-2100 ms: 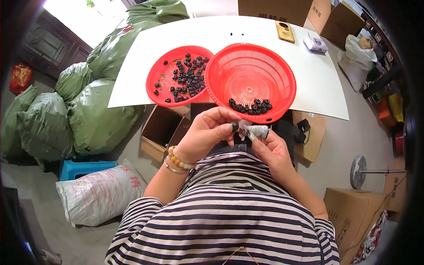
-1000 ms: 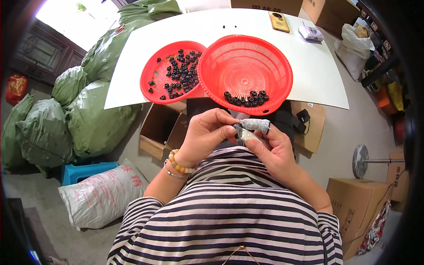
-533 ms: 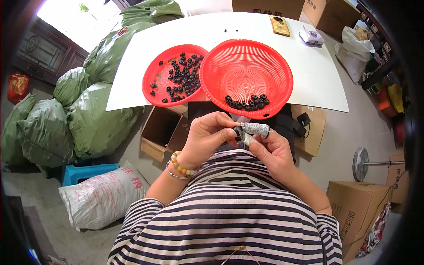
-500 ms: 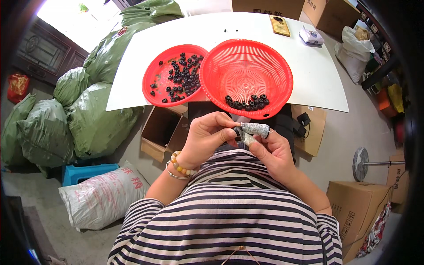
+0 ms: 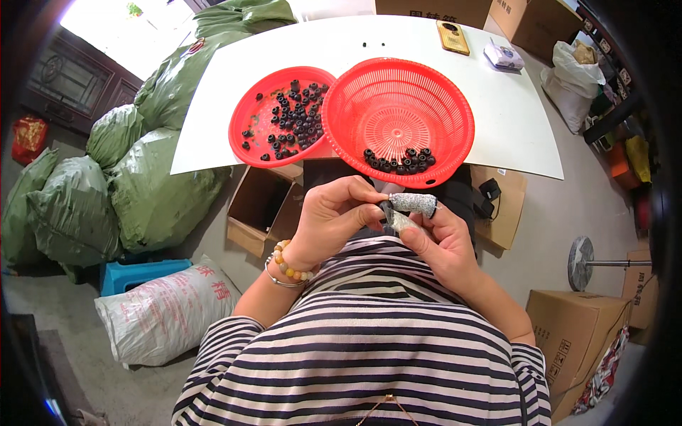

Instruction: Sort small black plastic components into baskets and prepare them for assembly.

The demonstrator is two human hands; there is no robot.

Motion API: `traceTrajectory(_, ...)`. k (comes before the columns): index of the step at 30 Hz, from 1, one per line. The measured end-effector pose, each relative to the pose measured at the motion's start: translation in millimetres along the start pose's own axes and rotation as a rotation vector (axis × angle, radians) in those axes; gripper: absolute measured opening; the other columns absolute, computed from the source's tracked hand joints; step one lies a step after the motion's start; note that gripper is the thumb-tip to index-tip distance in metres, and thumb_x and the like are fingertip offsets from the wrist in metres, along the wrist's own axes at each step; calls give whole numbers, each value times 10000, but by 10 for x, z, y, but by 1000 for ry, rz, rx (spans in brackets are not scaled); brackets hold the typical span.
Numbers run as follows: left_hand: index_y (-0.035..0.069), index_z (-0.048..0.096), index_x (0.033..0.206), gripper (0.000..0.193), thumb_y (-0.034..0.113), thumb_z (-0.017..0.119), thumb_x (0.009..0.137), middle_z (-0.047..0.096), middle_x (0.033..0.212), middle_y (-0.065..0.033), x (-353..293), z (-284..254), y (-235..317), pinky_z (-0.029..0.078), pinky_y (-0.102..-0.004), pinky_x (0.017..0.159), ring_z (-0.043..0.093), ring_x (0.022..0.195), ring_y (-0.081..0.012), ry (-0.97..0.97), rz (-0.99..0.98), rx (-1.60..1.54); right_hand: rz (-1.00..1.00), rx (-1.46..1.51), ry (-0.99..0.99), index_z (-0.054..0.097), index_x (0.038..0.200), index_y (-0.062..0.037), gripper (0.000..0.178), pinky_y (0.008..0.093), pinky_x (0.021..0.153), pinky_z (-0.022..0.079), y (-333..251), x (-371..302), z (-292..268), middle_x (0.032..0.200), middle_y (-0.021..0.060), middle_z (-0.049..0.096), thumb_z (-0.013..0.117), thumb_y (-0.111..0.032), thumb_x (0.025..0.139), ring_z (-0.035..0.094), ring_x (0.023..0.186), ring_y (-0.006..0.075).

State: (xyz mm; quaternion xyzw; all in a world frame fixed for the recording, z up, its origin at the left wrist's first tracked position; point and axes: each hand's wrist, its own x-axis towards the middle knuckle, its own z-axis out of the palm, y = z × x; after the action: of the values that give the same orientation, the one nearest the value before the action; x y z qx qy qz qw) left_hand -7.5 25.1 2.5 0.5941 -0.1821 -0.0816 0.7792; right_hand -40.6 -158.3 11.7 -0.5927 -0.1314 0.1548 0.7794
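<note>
Above my lap, my left hand (image 5: 342,211) pinches a small black part (image 5: 386,206) between thumb and fingertips. It looks like the round black pieces in the baskets, though the fingers cover much of it. My right hand (image 5: 444,241) meets it from the other side, its fingers closed. A speckled grey-white sleeve (image 5: 413,204) covers its index finger. Under that finger, against the thumb, lies a tapered whitish piece (image 5: 402,221); whether it is a tool or another covered finger I cannot make out. Several black pieces (image 5: 401,165) lie in the near side of the red slotted basket (image 5: 398,85).
A shallow red basket (image 5: 249,106) with many loose black pieces (image 5: 302,126) stands left on the white table (image 5: 497,135). A phone (image 5: 452,37) and a white-purple packet (image 5: 504,55) lie far right. An open carton (image 5: 259,206) sits below the table; green sacks (image 5: 153,192) crowd the left.
My hands stay together at the same spot, with only a slight shift of the right fingers around the black part. The view has tilted a little; the baskets' contents look the same.
</note>
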Motion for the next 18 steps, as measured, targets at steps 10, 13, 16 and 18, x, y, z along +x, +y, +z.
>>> traceTrajectory(10, -38, 584, 852, 153, 88, 630, 778, 558, 781, -74, 5, -27, -20, 449, -204, 572, 542, 645, -98, -35, 29, 46, 29, 35, 3, 505, 1113, -30, 283, 176, 701, 378, 57, -5, -33, 892, -17, 544, 555, -114, 848, 461, 778, 28)
traceTrajectory(13, -33, 584, 846, 155, 100, 631, 781, 560, 783, -75, 7, -33, -25, 447, -206, 567, 541, 639, -98, -34, 10, 16, 25, 24, -3, 499, 1123, -24, 282, 179, 710, 387, 60, -4, -36, 905, -4, 551, 541, -96, 853, 473, 790, 34)
traceTrajectory(16, -29, 582, 844, 151, 101, 629, 783, 558, 782, -75, 6, -34, -37, 451, -209, 569, 542, 639, -101, -35, -8, -16, 23, 63, -3, 505, 1115, -13, 279, 196, 755, 393, 73, -6, -31, 950, -4, 559, 544, -98, 853, 482, 834, 38)
traceTrajectory(18, -28, 580, 846, 144, 93, 627, 783, 556, 778, -74, 6, -35, -48, 455, -212, 569, 544, 640, -103, -30, -22, -29, 11, 84, -4, 504, 1113, -4, 274, 207, 783, 399, 54, 2, -15, 977, 12, 567, 537, -93, 855, 495, 868, 50)
